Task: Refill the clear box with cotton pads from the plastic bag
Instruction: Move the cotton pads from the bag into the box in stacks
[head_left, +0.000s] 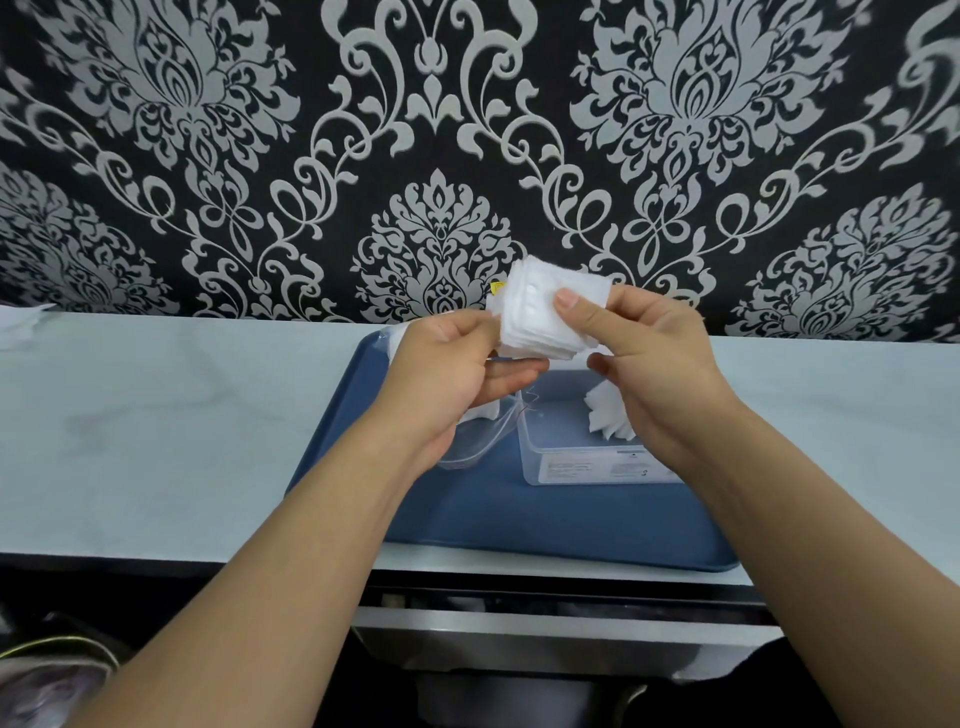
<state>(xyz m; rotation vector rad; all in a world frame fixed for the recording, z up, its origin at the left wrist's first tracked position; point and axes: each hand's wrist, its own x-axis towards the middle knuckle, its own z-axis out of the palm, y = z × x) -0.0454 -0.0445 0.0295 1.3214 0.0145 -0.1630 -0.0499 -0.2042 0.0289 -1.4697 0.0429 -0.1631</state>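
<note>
A stack of white square cotton pads (540, 317) is held up in the air above the blue tray (519, 514). My right hand (649, 358) pinches the stack, thumb on its front face. My left hand (457, 374) grips the stack's left edge with curled fingers. Below my hands the clear box (582, 457) stands on the tray, a label on its front wall, with a few white pads (608, 415) fanned inside it. The clear plastic bag (467, 447) lies on the tray left of the box, mostly hidden under my left wrist.
The tray sits on a pale countertop (156, 415) against a black wall with a silver pattern. The counter's front edge runs below the tray, with a dark drawer gap under it. Something white (21, 325) lies at the counter's far left.
</note>
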